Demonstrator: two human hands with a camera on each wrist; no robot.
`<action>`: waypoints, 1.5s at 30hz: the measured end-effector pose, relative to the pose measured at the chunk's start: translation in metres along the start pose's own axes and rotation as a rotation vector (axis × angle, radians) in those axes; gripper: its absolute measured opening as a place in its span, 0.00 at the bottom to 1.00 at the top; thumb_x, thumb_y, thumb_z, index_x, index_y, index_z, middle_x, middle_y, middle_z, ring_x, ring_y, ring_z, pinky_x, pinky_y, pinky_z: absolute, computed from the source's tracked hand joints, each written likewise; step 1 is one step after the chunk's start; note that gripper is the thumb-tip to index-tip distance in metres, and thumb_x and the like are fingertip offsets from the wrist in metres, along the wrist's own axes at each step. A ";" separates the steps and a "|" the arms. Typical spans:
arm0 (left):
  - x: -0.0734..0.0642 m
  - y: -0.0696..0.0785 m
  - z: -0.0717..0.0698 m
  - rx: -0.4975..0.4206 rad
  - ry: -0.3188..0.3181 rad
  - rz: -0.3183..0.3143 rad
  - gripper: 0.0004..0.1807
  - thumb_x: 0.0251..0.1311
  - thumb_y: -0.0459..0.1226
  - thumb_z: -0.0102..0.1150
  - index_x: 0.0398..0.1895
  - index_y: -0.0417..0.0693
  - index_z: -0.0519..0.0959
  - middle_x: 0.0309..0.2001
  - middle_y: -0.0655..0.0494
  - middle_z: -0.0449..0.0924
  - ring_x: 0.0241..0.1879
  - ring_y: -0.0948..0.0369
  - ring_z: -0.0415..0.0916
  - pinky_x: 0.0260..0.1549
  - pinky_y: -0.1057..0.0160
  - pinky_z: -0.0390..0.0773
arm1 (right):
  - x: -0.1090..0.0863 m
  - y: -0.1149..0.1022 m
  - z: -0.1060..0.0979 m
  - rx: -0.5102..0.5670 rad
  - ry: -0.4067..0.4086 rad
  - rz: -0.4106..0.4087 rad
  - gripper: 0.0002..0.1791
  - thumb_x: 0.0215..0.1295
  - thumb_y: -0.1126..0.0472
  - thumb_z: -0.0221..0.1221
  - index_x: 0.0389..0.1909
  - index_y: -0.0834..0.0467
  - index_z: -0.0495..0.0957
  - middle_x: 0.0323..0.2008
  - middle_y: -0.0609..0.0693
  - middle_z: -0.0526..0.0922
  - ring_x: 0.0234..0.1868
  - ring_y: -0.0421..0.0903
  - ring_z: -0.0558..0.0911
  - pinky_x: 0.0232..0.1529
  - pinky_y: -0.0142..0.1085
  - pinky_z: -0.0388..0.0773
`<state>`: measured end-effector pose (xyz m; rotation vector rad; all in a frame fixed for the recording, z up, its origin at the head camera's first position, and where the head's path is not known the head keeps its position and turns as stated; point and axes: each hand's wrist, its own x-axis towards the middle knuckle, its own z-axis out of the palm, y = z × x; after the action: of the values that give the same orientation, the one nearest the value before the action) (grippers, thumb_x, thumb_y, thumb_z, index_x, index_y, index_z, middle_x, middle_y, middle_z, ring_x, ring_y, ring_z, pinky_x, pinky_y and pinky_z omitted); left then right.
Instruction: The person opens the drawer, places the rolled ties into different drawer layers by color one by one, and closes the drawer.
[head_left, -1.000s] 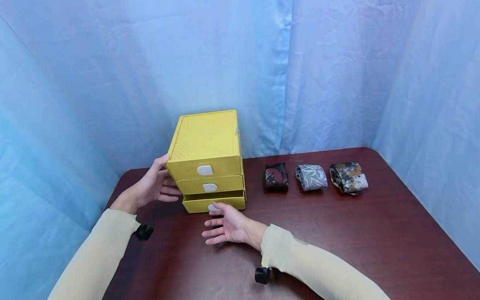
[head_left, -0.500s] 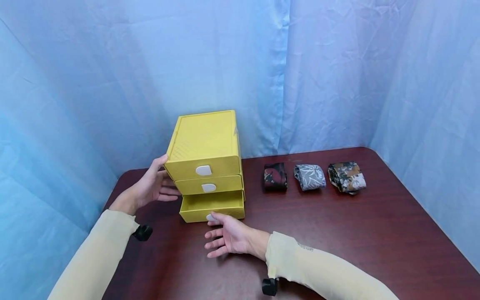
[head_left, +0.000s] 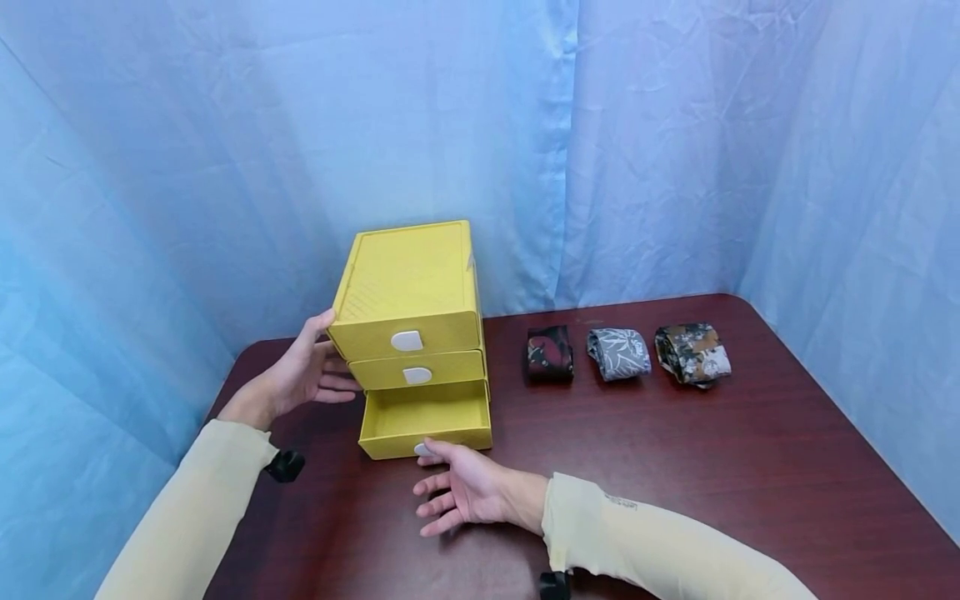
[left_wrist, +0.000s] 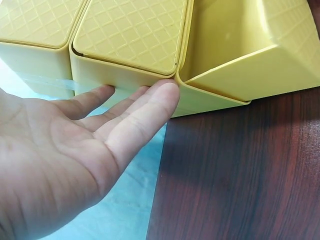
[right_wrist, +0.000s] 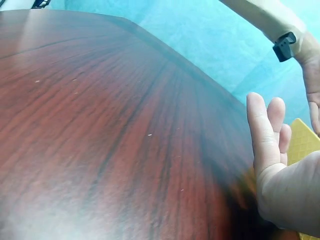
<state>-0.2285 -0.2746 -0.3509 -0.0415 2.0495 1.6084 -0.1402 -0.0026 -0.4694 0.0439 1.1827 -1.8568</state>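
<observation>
A yellow drawer unit (head_left: 412,275) with three stacked drawers stands at the left rear of the table. Its bottom drawer (head_left: 465,437) is pulled well out and has nothing in it; the upper two are closed. My right hand (head_left: 472,492) pinches the white tab (head_left: 422,450) of that drawer between thumb and index finger, the other fingers spread loosely. Against the unit's left side rests my left hand (head_left: 296,375), thumb at the top front corner. In the left wrist view its extended fingers (left_wrist: 137,122) touch the yellow side wall.
To the right of the unit lie three rolled patterned cloths in a row: a dark red-and-black one (head_left: 550,353), a grey one with white leaves (head_left: 619,354) and a brown camouflage one (head_left: 692,354). Blue curtains (head_left: 645,150) surround the dark red wooden table (head_left: 675,475).
The right hand has drawn the bottom drawer farther out toward me, from slightly ajar to wide open. My left hand has stayed at the unit's side. The cloths have not moved.
</observation>
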 end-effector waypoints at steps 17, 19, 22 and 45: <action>0.001 0.000 -0.001 0.010 -0.009 0.009 0.60 0.62 0.77 0.27 0.78 0.36 0.52 0.67 0.30 0.67 0.58 0.39 0.77 0.56 0.45 0.77 | -0.022 0.014 0.004 0.007 -0.077 0.047 0.37 0.74 0.35 0.50 0.69 0.58 0.59 0.38 0.53 0.76 0.31 0.48 0.81 0.49 0.60 0.80; 0.001 -0.001 -0.001 -0.001 -0.002 0.008 0.59 0.62 0.77 0.27 0.78 0.37 0.53 0.67 0.30 0.68 0.58 0.39 0.77 0.55 0.46 0.78 | -0.024 0.015 0.004 0.010 -0.088 0.051 0.36 0.74 0.36 0.50 0.69 0.59 0.59 0.38 0.53 0.76 0.31 0.48 0.81 0.50 0.60 0.79; 0.001 -0.001 -0.002 -0.010 -0.003 0.009 0.59 0.62 0.77 0.27 0.77 0.38 0.54 0.67 0.30 0.68 0.58 0.38 0.76 0.54 0.47 0.79 | -0.027 0.017 0.005 0.012 -0.097 0.057 0.37 0.74 0.36 0.51 0.69 0.59 0.58 0.38 0.53 0.76 0.30 0.48 0.81 0.51 0.61 0.79; 0.001 -0.003 0.000 0.020 0.007 0.027 0.59 0.62 0.77 0.27 0.78 0.37 0.53 0.66 0.30 0.69 0.61 0.34 0.73 0.57 0.44 0.76 | -0.042 0.034 0.004 -0.035 -0.184 0.124 0.37 0.73 0.33 0.51 0.69 0.55 0.59 0.35 0.49 0.78 0.31 0.48 0.83 0.53 0.63 0.76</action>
<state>-0.2279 -0.2751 -0.3539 -0.0130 2.0790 1.6061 -0.0900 0.0182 -0.4716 -0.0703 1.0608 -1.6931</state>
